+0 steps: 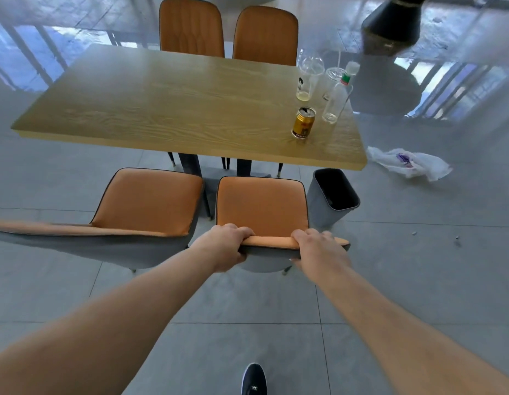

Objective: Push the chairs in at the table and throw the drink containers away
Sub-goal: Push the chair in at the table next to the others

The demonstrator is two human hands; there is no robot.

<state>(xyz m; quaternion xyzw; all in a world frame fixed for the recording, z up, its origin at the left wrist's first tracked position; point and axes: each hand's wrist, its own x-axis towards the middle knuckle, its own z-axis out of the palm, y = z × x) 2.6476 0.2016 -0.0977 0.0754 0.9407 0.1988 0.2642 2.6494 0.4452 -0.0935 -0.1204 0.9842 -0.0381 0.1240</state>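
Observation:
My left hand point(225, 246) and my right hand point(319, 246) both grip the top edge of the backrest of an orange chair point(262, 206) that stands pulled out from the wooden table point(168, 104). A second orange chair point(145, 206) stands pulled out to its left. Two more orange chairs point(190, 27) sit tucked in on the far side. On the table's right end stand a gold can point(303, 122), a clear plastic bottle point(337, 98), a clear cup point(309, 78) with a little liquid, and a lidded cup with a straw point(333, 76).
A grey waste bin point(331, 195) stands on the floor just right of the held chair, beneath the table's near right corner. A crumpled white plastic bag point(410, 163) lies on the tiles further right. A dark pedestal object point(393, 24) stands at the back right. My shoe point(254, 379) shows below.

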